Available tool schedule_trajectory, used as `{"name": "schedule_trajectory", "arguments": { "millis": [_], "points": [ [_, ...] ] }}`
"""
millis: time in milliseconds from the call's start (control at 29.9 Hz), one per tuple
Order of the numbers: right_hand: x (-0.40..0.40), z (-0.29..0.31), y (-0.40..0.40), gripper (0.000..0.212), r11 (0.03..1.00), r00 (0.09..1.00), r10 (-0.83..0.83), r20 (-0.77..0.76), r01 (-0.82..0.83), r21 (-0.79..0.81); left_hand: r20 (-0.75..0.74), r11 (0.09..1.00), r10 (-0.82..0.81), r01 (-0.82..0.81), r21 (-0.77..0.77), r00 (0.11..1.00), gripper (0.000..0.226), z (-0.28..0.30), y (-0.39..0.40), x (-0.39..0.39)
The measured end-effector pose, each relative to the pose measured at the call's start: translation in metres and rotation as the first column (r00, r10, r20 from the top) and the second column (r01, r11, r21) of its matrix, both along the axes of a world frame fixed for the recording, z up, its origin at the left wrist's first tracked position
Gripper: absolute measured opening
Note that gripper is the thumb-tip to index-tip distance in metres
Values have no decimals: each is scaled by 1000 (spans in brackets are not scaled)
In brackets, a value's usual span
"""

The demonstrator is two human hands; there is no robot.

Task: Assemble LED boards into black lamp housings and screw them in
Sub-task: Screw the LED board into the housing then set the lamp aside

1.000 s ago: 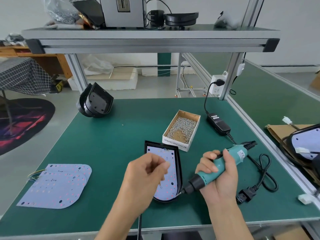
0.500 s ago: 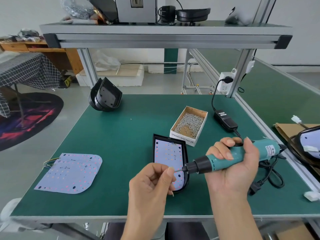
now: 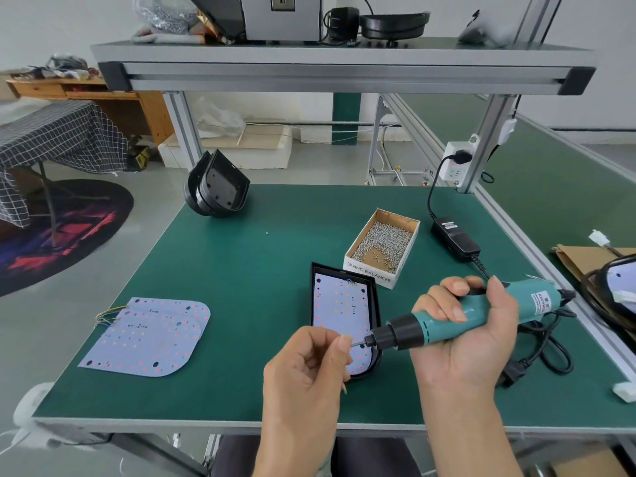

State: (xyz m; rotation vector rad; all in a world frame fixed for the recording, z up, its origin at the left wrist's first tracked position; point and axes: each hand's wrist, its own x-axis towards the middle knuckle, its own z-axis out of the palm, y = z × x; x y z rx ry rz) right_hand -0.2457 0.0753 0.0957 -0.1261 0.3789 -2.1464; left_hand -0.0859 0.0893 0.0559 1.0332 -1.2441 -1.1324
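A black lamp housing (image 3: 375, 304) lies flat on the green table with a pale LED board (image 3: 339, 301) seated inside it. My right hand (image 3: 471, 335) grips a teal electric screwdriver (image 3: 447, 323), held nearly level with its bit pointing left above the housing's near end. My left hand (image 3: 309, 370) pinches something small at the bit's tip; thumb and forefinger hide it, and screws also seem to poke out under the fingers. Left on the table lies a stack of loose LED boards (image 3: 151, 335) with yellow wires.
A cardboard box of screws (image 3: 383, 246) stands just behind the housing. Spare black housings (image 3: 216, 189) sit at the back left corner. A power adapter (image 3: 454, 239) and coiled black cable (image 3: 550, 352) lie to the right. An aluminium shelf (image 3: 344, 68) spans overhead.
My right hand lifted the screwdriver from a downward tilt at the housing to nearly level. My left hand came up to meet the bit's tip. The view shifted left and down.
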Motion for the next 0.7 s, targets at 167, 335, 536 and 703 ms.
{"name": "schedule_trajectory", "arguments": {
  "millis": [167, 335, 536, 703],
  "points": [
    [1, -1, 1, 23, 1000, 1000, -10, 10, 10, 18, 54, 998, 45, -43, -43, 998, 20, -5, 3, -2],
    [1, -5, 1, 27, 999, 1000, -12, 23, 11, 34, 84, 996, 74, -69, -57, 994, 9, -9, 7, -3],
    [2, -7, 1, 27, 999, 998, 2, 55, -4, 33, 44, 998, 48, -47, -31, 998, 7, -7, 8, -3],
    [4, -7, -2, 27, 999, 998, 0, 58, -2, 41, 32, 999, 28, -28, 18, 999, 19, -8, 6, -5]
  ]
}}
